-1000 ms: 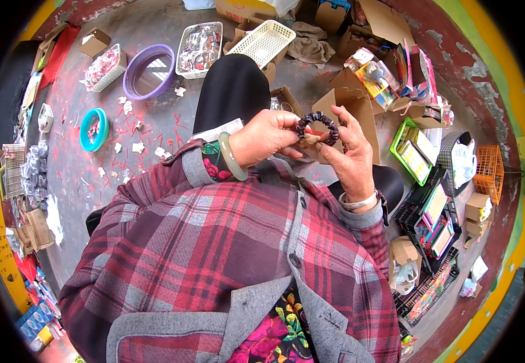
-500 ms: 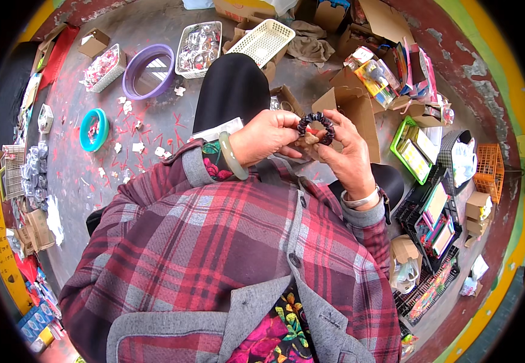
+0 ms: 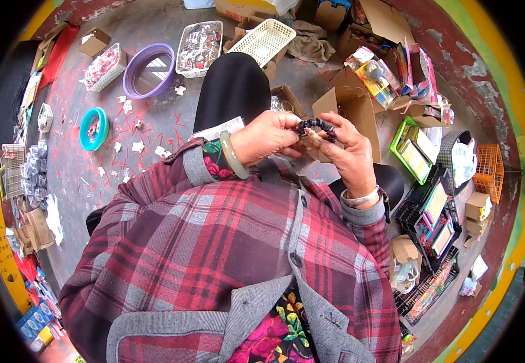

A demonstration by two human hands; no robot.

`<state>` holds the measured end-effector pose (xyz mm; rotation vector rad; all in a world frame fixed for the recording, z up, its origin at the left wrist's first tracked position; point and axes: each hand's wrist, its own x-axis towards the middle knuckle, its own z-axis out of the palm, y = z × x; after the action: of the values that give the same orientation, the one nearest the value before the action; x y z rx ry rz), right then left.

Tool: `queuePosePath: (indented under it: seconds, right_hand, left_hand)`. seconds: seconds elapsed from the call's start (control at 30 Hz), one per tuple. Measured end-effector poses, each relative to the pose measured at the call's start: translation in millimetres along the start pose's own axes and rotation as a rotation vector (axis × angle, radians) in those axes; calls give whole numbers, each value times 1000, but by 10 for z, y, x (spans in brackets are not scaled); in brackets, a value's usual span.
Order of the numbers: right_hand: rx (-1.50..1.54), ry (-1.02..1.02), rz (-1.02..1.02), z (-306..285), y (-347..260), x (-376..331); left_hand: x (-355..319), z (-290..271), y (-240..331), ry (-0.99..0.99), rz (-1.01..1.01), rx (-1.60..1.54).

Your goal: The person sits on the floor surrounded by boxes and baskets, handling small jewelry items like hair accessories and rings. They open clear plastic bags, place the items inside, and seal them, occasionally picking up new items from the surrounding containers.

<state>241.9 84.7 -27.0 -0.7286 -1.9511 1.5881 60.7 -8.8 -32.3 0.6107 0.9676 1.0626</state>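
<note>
A teal basin [image 3: 84, 130] is seen at left, then a purple basin [image 3: 129, 77]. Near the centre, by the fingertips of the left hand [image 3: 267, 138], a dark, scalloped ring [image 3: 317, 123] is pinched at its left; its right is clamped between thumb and fingers of the right hand [image 3: 352, 154]. Behind, an open cardboard box [image 3: 367, 118] is seen.

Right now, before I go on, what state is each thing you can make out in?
Dark ring: held between both hands
Left hand: fingers bent, at the ring's left side
Right hand: fingers bent around the ring's right side
Cardboard box: open
Teal basin: uncovered, partly filled
White basket: uncovered, full
</note>
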Motion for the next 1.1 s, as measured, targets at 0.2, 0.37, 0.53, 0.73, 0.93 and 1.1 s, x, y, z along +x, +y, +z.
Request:
queuePosePath:
  seconds: [0.2, 0.37, 0.53, 0.73, 0.93, 1.1]
  right_hand:
    - [252, 52, 80, 19, -75, 8]
    - [193, 31, 54, 7, 14, 10]
    - [242, -29, 112, -20, 5, 34]
    - [181, -110, 163, -30, -32, 76]
    - [115, -128, 152, -19, -28, 83]
    - [105, -210, 194, -48, -28, 95]
  left_hand:
    - [-48, 2, 59, 0, -51, -9]
    - [-44, 17, 78, 10, -51, -38]
    - [-32, 1, 63, 17, -57, -42]
    - [-19, -3, 51, 19, -43, -32]
    - [-1, -8, 27, 20, -38, -9]
    - [-18, 18, 49, -10, -42, -12]
